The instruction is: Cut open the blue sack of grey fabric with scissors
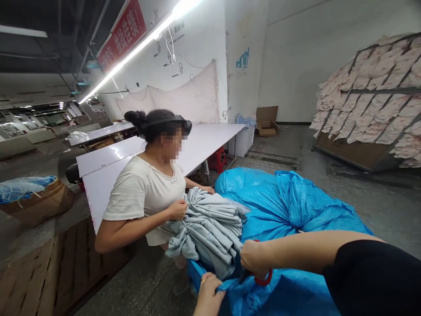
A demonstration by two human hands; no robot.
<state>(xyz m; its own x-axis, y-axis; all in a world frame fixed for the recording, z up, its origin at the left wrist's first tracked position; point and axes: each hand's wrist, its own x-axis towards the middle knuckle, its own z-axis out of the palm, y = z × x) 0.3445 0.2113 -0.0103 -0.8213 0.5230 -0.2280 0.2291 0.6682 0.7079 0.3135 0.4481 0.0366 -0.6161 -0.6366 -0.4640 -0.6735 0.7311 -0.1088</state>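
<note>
My right hand (255, 259) is closed around a pair of scissors with red handles (265, 278); their dark blades lie low against the blue plastic sack (283, 294). With my left hand (209, 292), I pinch the gathered edge of that same sack at the bottom of the view. Just beyond my hands, a bundle of pale grey-green folded fabric (213, 226) rests over the sack's opening. A co-worker (141, 188) in a white shirt grips this bundle with both hands.
More stuffed blue sacks (263, 197) lie ahead. Behind the co-worker stands a long white table (210, 145), with a red stool (217, 160) under it. A rack of pale pink fabric (378, 92) is at right, an open carton (267, 120) by the wall, a wooden pallet (49, 272) at left.
</note>
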